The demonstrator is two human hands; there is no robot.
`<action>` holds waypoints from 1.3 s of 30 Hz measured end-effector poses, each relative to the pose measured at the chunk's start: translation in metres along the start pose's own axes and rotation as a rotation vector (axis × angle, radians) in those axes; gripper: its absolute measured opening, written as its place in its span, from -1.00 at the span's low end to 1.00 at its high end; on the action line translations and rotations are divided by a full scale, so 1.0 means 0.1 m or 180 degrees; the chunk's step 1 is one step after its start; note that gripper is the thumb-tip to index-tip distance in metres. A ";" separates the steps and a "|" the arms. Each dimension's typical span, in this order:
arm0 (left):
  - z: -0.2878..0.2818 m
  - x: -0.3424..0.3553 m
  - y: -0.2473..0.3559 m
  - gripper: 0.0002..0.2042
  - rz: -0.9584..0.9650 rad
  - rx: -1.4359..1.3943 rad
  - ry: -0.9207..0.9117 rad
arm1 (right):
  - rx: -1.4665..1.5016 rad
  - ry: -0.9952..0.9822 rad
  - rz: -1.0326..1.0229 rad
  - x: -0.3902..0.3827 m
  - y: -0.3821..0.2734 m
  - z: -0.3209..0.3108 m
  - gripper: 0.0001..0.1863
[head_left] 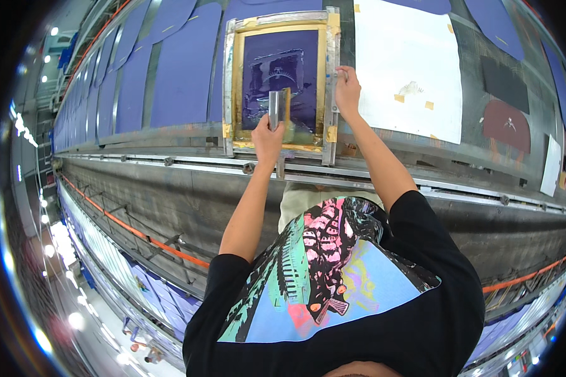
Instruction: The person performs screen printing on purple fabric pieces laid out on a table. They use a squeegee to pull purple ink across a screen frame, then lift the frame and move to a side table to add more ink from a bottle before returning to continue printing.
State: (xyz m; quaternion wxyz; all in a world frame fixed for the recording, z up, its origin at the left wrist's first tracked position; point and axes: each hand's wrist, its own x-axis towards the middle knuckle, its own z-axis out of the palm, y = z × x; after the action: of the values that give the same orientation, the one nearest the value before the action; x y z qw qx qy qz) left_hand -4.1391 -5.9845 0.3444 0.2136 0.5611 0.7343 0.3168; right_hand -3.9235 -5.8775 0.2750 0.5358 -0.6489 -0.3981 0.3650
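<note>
A screen-printing frame (pixel 231 75) with metal sides, yellow tape and a dark purple mesh stands at the top centre over the long table. My left hand (pixel 265 135) is closed on a squeegee (pixel 275 108) with a silver handle, held upright on the lower middle of the mesh, where wet ink is smeared around a pale emblem. My right hand (pixel 348 91) grips the right rail of the frame, fingers curled over it.
Purple cut panels (pixel 176 81) line the table to the left. A white sheet (pixel 409 56) with tape bits, a dark panel (pixel 504 81) and a maroon piece (pixel 506 125) lie rightward. A metal rail (pixel 201 162) runs along the near edge. An orange bar (pixel 138 232) crosses behind me.
</note>
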 end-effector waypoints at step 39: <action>-0.41 -0.06 -1.25 -0.39 0.2231 0.1194 -0.1159 | -0.0991 0.0150 -0.0004 -0.04 0.22 0.20 -0.79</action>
State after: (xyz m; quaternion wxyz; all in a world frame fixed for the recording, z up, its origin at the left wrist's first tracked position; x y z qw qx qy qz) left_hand -4.2512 -6.0212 0.2853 0.1135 0.8521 0.4948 0.1273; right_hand -3.9402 -5.8751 0.2500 0.4382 -0.7323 -0.4377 0.2832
